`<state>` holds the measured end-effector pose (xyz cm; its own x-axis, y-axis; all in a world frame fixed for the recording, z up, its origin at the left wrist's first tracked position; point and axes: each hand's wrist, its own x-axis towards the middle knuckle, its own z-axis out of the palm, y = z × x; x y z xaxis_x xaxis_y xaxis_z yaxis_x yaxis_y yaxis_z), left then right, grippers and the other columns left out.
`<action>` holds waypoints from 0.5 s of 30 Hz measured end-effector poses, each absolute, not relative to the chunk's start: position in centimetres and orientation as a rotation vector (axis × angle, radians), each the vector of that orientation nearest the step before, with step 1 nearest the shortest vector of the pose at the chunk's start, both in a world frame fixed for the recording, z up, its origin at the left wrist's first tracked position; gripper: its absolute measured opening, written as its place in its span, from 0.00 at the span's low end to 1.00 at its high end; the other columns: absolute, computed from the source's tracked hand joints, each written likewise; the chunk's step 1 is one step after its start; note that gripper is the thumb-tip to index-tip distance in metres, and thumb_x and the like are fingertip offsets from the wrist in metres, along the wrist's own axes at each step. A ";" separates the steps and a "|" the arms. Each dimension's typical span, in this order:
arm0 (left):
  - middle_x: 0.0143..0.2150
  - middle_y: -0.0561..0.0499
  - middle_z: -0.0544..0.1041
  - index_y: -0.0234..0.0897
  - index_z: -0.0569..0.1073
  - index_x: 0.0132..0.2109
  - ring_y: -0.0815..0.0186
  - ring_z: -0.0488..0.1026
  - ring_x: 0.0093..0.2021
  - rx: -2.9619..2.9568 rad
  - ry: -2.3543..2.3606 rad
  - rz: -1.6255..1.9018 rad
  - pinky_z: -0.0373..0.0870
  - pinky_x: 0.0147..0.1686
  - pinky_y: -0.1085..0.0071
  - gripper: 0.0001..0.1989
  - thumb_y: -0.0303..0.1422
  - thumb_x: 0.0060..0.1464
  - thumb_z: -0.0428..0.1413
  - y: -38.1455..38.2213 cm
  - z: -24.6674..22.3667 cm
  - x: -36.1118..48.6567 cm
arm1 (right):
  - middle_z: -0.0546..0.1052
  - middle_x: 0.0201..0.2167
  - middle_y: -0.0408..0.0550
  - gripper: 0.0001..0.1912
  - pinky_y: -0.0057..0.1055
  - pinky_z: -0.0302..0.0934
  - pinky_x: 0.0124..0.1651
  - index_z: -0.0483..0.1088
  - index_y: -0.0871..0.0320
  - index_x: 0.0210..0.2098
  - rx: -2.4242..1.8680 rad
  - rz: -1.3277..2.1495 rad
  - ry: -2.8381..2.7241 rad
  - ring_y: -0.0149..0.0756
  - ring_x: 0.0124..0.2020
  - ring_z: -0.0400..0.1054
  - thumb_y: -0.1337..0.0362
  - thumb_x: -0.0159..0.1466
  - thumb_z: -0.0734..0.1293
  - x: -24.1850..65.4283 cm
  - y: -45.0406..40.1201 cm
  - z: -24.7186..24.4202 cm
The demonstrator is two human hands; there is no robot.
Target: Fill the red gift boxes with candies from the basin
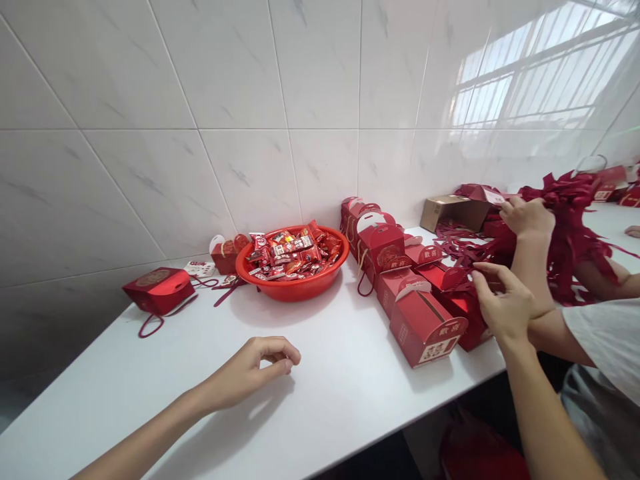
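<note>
My left hand hovers over the white table, fingers loosely curled, a gap between thumb and palm, nothing in it. My right hand is at the red candy boxes on the right, thumb and fingers bent and apart. Its fingertips are beside the raised flap of a red box; whether they touch it I cannot tell. In front of that stands another red box with a handle slot and gold lettering. More red boxes run back to the wall in rows.
A red basin heaped with wrapped sweets stands near the wall. Left of it lie a red box with a cord and a smaller box. On the right, a co-worker's hand touches dark red ribbons near a cardboard box.
</note>
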<state>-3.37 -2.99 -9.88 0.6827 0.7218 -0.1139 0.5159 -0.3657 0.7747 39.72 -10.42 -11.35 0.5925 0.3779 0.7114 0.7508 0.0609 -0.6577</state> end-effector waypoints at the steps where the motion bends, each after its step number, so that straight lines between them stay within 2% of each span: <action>1: 0.37 0.48 0.80 0.38 0.79 0.37 0.61 0.75 0.37 2.051 0.949 0.311 0.71 0.40 0.68 0.14 0.43 0.56 0.54 -3.0 -9.8 -3.4 | 0.80 0.33 0.53 0.19 0.42 0.69 0.40 0.76 0.58 0.41 -1.618 -0.428 -1.057 0.43 0.32 0.73 0.51 0.61 0.64 39.8 -10.6 -11.2; 4: 0.37 0.48 0.80 0.38 0.78 0.37 0.61 0.75 0.37 2.049 0.952 0.324 0.71 0.40 0.69 0.14 0.42 0.56 0.54 -3.0 -9.6 -3.5 | 0.79 0.37 0.59 0.25 0.53 0.66 0.48 0.76 0.61 0.44 -1.780 -0.677 -1.209 0.53 0.41 0.73 0.45 0.64 0.62 39.0 -12.4 -10.1; 6: 0.37 0.48 0.80 0.38 0.78 0.36 0.62 0.75 0.37 2.046 0.953 0.337 0.71 0.40 0.69 0.13 0.42 0.56 0.54 -3.0 -9.5 -3.5 | 0.79 0.41 0.62 0.26 0.55 0.64 0.51 0.76 0.62 0.46 -1.744 -0.811 -1.211 0.57 0.46 0.73 0.46 0.66 0.61 36.9 -14.3 -9.6; 8: 0.37 0.48 0.80 0.38 0.79 0.36 0.62 0.75 0.37 2.040 0.952 0.345 0.70 0.40 0.70 0.13 0.41 0.56 0.54 -2.9 -9.3 -3.6 | 0.78 0.47 0.60 0.19 0.52 0.63 0.56 0.74 0.58 0.50 -1.581 -0.857 -1.182 0.54 0.50 0.72 0.53 0.66 0.66 34.0 -16.0 -9.8; 10: 0.38 0.48 0.80 0.38 0.79 0.36 0.62 0.75 0.37 2.031 0.951 0.342 0.71 0.41 0.70 0.13 0.40 0.57 0.54 -2.9 -9.3 -3.6 | 0.76 0.53 0.57 0.18 0.51 0.61 0.60 0.71 0.54 0.54 -1.452 -0.769 -1.377 0.52 0.55 0.70 0.60 0.65 0.69 31.0 -17.1 -11.0; 15: 0.39 0.48 0.81 0.38 0.79 0.37 0.62 0.75 0.39 2.038 0.939 0.355 0.71 0.43 0.69 0.11 0.38 0.56 0.55 -2.9 -9.5 -3.9 | 0.77 0.54 0.51 0.14 0.56 0.46 0.69 0.74 0.51 0.48 -1.311 -0.765 -1.879 0.49 0.59 0.68 0.70 0.65 0.66 28.4 -15.8 -15.6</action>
